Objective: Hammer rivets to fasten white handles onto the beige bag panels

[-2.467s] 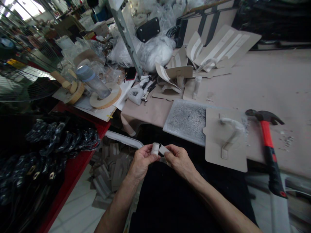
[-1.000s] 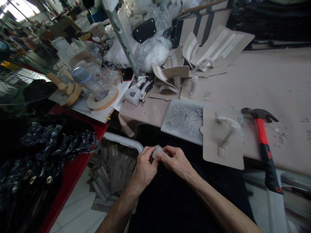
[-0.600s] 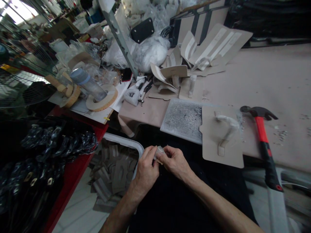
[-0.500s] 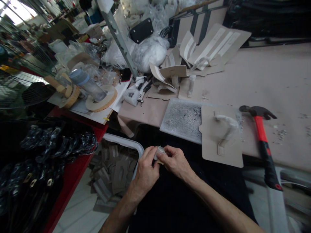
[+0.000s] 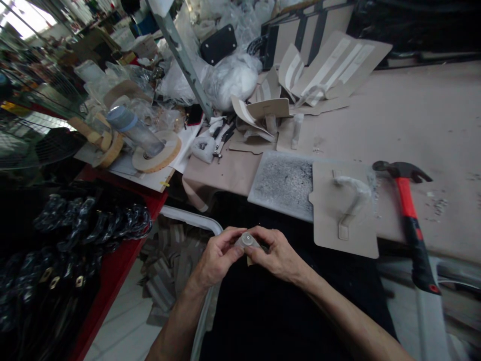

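Head view, and both hands are at it: left hand [image 5: 220, 256] and right hand [image 5: 277, 251], fingertips clamped around a small, pale, translucent roll [image 5: 247, 239], round face up, right above the dark-clothed lap [image 5: 263, 311]. Beyond it, a speckled, pitted slab [image 5: 285, 175] lies at the edge of the cloth-covered table [image 5: 421, 120], overlapped by a flat beige panel [image 5: 326, 220] bearing a plastic-wrapped curved handle [image 5: 355, 198]. Red-and-black claw hammer [image 5: 408, 200] just beside! Fingers hide the roll's sides; the far workshop blurs, and the wire fan guard [image 5: 41, 120] is cut off.
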`<act>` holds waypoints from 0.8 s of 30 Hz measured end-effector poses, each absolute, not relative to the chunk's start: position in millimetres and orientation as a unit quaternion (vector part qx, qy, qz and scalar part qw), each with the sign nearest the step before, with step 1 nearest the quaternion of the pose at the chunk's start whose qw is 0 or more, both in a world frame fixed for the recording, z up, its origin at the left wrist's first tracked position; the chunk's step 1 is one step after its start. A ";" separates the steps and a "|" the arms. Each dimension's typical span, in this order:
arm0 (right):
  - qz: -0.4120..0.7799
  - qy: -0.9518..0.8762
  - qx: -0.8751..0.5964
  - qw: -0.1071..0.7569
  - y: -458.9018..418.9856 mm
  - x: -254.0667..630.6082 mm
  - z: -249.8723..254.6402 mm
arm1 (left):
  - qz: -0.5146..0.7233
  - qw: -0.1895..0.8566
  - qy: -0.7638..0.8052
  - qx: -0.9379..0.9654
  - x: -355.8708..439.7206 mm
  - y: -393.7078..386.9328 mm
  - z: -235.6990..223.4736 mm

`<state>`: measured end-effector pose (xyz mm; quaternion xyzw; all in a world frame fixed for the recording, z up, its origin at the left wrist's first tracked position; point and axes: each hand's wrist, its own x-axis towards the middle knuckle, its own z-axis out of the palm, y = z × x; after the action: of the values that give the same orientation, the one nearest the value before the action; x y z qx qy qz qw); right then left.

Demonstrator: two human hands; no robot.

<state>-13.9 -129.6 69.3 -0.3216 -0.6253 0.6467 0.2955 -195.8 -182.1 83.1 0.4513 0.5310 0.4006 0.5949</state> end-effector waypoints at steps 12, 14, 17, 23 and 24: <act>0.647 -0.634 -0.327 0.268 -131.0 -8.5 74.2 | 0.361 0.320 0.574 0.662 -190.4 -189.2 91.5; 0.643 -0.637 -0.330 0.268 -131.7 -8.7 74.1 | 0.363 0.308 0.574 0.666 -189.6 -189.2 91.8; 0.652 -0.626 -0.334 0.268 -132.7 -10.8 74.4 | 0.367 0.313 0.578 0.658 -188.6 -188.6 92.9; 0.662 -0.590 -0.378 0.265 -132.6 -14.3 72.3 | 0.422 0.426 0.603 0.527 -186.7 -190.4 81.8; 0.660 -0.589 -0.390 0.256 -131.7 -13.6 72.0 | 0.439 0.458 0.603 0.483 -186.5 -190.5 77.8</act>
<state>-13.6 -131.7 72.0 -0.3899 -0.5893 0.6597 0.2559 -186.5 -190.5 77.8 0.4835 0.6028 0.4390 0.4584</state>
